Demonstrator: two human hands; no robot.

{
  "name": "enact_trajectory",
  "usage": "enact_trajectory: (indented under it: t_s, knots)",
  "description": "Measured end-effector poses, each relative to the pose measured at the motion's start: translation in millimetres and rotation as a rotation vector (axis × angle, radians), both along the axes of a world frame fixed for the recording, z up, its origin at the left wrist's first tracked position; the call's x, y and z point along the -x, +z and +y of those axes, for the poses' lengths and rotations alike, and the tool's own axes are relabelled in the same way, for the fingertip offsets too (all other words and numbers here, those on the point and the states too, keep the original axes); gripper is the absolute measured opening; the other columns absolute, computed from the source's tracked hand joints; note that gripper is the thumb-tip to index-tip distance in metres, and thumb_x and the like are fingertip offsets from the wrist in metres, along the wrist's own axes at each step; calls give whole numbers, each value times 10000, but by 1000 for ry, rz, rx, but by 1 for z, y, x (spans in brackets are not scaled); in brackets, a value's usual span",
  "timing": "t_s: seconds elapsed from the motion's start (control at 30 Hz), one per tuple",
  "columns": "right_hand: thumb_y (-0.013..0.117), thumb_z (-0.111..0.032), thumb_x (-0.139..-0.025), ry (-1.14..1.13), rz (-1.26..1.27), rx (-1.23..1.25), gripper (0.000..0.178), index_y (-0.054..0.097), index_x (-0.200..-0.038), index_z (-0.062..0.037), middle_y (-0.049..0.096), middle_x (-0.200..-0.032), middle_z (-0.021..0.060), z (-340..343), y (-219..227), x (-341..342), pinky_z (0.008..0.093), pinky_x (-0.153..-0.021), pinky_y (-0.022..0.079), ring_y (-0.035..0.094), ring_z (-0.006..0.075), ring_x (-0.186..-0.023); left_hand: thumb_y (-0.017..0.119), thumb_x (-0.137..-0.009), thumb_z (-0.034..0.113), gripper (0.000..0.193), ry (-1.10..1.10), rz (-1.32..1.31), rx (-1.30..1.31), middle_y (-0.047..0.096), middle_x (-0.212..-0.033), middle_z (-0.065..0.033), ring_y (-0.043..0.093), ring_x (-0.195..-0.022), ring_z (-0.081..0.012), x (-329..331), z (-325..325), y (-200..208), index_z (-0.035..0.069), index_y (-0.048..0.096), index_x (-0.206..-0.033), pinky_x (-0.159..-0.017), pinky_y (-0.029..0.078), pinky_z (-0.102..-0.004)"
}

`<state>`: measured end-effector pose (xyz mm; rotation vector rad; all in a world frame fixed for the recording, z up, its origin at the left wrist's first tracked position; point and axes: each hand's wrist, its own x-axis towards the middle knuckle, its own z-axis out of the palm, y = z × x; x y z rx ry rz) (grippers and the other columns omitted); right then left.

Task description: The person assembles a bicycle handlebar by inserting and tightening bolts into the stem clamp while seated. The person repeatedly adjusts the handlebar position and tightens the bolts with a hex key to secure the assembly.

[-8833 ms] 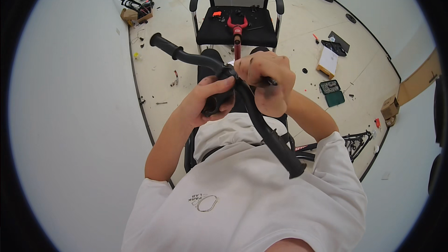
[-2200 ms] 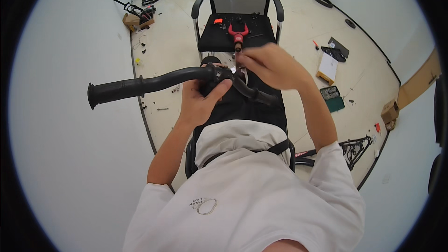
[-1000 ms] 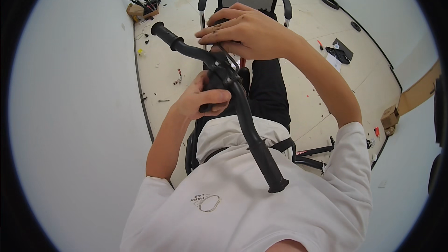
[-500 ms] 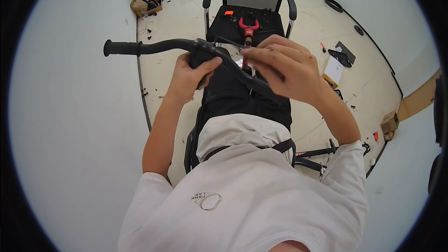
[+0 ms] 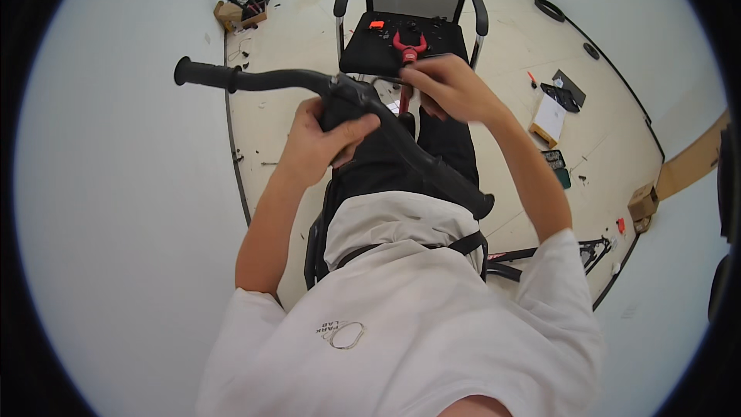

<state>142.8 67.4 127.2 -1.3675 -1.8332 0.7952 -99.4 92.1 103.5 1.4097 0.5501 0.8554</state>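
A black bicycle handlebar [image 5: 285, 79] with rubber grips slants across in front of me, its left end higher up in the view and its right grip [image 5: 471, 199] near my lap. My left hand [image 5: 316, 143] is wrapped round the black stem at its middle, thumb pressed on the near side. My right hand [image 5: 448, 89] is closed, with the fingertips at a thin, dark, bent hex key [image 5: 384, 79] reaching over from the stem. Most of the key and some fingers are hidden or blurred. Just beyond, a red fork [image 5: 410, 48] rests on the chair seat.
The black office chair [image 5: 363, 54] ahead holds small dark parts and an orange-red piece [image 5: 377, 25]. On the floor to the right are a white box [image 5: 549, 118], a green tool case [image 5: 557, 167] and a bike frame [image 5: 513, 259]. A carton with parts [image 5: 239, 14] stands far left.
The handlebar has turned, its right grip swinging down into view nearer my lap. My right hand has shifted left and upward, and its fingers have curled in more. My left hand keeps its hold.
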Motion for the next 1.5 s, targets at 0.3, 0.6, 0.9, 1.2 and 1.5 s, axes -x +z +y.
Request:
enact_trajectory:
  t_s: [0.3, 0.6, 0.9, 1.2, 1.5]
  knots:
    - [687, -101, -814, -178, -387, -426, 112, 659, -881, -16, 572, -580, 110, -106, 20, 6, 336, -477, 412, 523, 275, -483, 771, -795, 117, 197, 79, 64, -105, 494, -544, 6, 400, -406, -66, -9, 0, -8, 27, 597, -804, -380, 268, -229]
    - [739, 104, -686, -13, -307, -777, 281, 691, -950, 18, 702, -829, 97, -101, 28, 15, 257, -615, 550, 692, 211, -732, 770, -800, 155, 224, -23, -21, 87, 506, -582, -7, 420, -431, -69, -4, 6, -11, 11, 605, -848, -377, 278, -228]
    - [825, -48, -617, 319, -310, -992, 291, 694, -870, 12, 649, -668, 85, -101, 48, 26, 291, -527, 514, 658, 241, -681, 751, -810, 117, 236, -358, -28, 349, 501, -629, -16, 422, -442, -68, -3, 0, -15, 10, 573, -922, -375, 275, -217]
    - [720, -142, -812, 390, -398, -641, 122, 673, -804, -31, 559, -589, 89, -16, 94, 62, 289, -483, 420, 528, 195, -503, 772, -803, 170, 269, -346, 238, 165, 457, -577, 23, 383, -416, -65, -14, -19, -15, 24, 577, -917, -384, 271, -238]
    - [489, -191, -935, 247, -49, 5, 284, 517, -707, -24, 439, -547, 6, 54, 12, 31, 259, -432, 322, 397, 76, -460, 783, -797, 120, 218, -199, -47, 78, 493, -557, 16, 397, -404, -63, -7, -20, -15, 19, 600, -858, -376, 273, -230]
